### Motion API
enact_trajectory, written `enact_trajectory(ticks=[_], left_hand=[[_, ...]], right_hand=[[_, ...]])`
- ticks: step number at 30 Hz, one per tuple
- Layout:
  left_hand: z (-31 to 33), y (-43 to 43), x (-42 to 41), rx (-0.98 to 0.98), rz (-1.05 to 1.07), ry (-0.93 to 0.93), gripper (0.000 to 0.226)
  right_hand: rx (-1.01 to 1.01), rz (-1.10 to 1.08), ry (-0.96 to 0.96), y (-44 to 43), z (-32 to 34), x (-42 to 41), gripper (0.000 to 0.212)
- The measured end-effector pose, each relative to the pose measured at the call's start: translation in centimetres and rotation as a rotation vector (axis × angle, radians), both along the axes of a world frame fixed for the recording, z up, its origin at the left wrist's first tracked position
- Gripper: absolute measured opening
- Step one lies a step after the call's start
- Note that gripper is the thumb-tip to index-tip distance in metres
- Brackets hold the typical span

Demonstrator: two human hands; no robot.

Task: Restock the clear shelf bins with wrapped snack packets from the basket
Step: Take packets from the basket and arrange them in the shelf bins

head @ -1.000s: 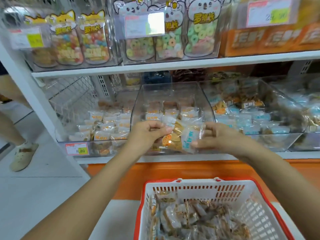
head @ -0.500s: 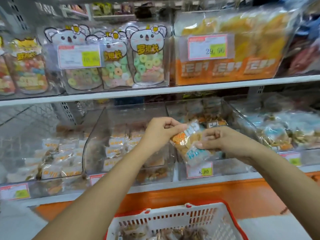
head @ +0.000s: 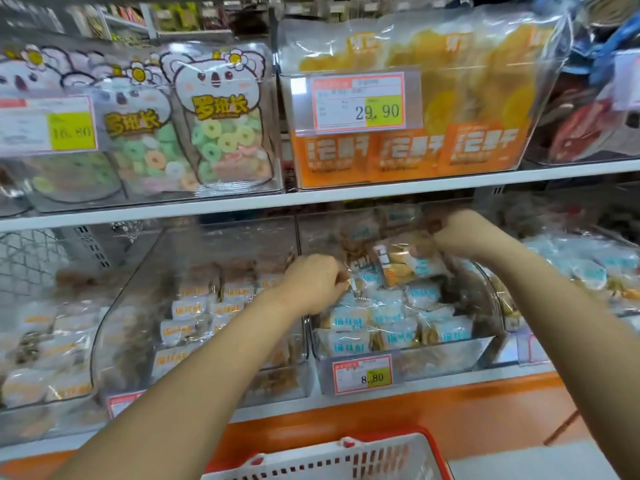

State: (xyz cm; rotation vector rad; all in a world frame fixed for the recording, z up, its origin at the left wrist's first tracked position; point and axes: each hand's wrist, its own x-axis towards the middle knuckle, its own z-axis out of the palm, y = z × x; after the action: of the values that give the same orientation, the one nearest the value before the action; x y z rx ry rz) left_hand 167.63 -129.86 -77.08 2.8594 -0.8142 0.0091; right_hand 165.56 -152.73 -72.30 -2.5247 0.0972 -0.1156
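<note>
I read 29.90 on the orange-bag tag (head: 359, 102). Left of it, 16.80 on another tag (head: 46, 124) and 罗班长 on koala bags (head: 221, 116). Below it, 8.80 on a bin tag (head: 362, 374).

single head view, wide-angle, facing forward at shelf bins (head: 433, 355), close; basket (head: 346, 459) at bottom edge.

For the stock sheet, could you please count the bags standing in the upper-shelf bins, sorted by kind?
Koala ring-candy bags: 3 (the leftmost sits partly behind a price tag)
Orange-labelled bags: 3
Total: 6
</note>
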Motion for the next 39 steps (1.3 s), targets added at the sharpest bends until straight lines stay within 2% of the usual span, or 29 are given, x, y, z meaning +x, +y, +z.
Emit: enact_trajectory(ticks=[3, 8, 12, 14, 16, 19, 21, 23, 26, 29, 31, 33, 35, 36, 39], left_hand=[[-0.4, -0.4, 0.3, 0.162, -0.041, -0.078, 0.035], [-1.0, -0.3, 0.8, 0.185, -0.044, -0.148, 0.04], [-1.1, -0.5, 0.9, 0.211, -0.027, -0.156, 0.043], [-1.1, -0.8, 1.0, 0.225, -0.016, -0.155, 0.044], [-1.1, -0.9, 1.3, 0.225, 0.005, -0.144, 0.044], [-1.4, -1.0, 1.5, 0.244, 0.023, -0.139, 0.039], [-1.6, -1.2, 1.6, 0.258, 0.029, -0.147, 0.034], [-1.6, -1.2, 1.5, 0.249, 0.028, -0.14, 0.032], [-1.3, -0.7, 0.8, 0.141, 0.019, -0.139, 0.028], [-1.7, 0.3, -1.7, -0.002, -0.022, -0.217, 0.03], [-2.6, 1.2, -4.4, -0.15, -0.101, -0.262, 0.028], [-3.8, 2.7, -7.7, -0.42, -0.159, -0.253, 0.024], [-5.2, 5.0, -11.2, -0.638, -0.109, -0.255, 0.021], [-6.1, 6.3, -13.0, -0.683, -0.057, -0.244, 0.024], [-10.4, 10.4, -16.9, -0.61, 0.097, -0.097, 0.039]], right_hand=[[-0.35, 0.16, 0.082, 2.6, 2.0, 2.3, 0.012], [-0.447, 0.192, 0.063, 6.7, 1.5, 5.8, 0.025], [-0.618, 0.213, 0.091, 9.5, 0.5, 6.9, 0.013], [-0.62, 0.237, 0.162, 10.1, -0.6, 7.0, 0.014], [-0.503, 0.256, 0.171, 10.1, -1.8, 7.1, 0.017], [-0.404, 0.19, 0.01, 9.7, -3.4, 6.3, 0.016], [-0.49, 0.126, -0.111, 9.1, -5.0, 5.1, 0.034], [-0.499, 0.095, -0.125, 8.4, -7.0, 3.5, 0.037], [-0.348, 0.127, -0.104, 7.9, -9.0, 1.3, 0.04], [-0.21, 0.185, -0.13, 8.1, -8.7, -1.1, 0.042], [-0.121, 0.106, -0.27, 8.7, -8.3, -3.0, 0.032], [-0.07, 0.036, -0.446, 9.9, -8.4, -6.0, 0.011], [-0.058, 0.067, -0.513, 11.6, -9.1, -9.8, 0.029], [-0.057, 0.097, -0.501, 12.5, -9.8, -11.6, 0.037], [-0.139, 0.203, -0.322, 15.2, -14.5, -15.6, 0.05]])
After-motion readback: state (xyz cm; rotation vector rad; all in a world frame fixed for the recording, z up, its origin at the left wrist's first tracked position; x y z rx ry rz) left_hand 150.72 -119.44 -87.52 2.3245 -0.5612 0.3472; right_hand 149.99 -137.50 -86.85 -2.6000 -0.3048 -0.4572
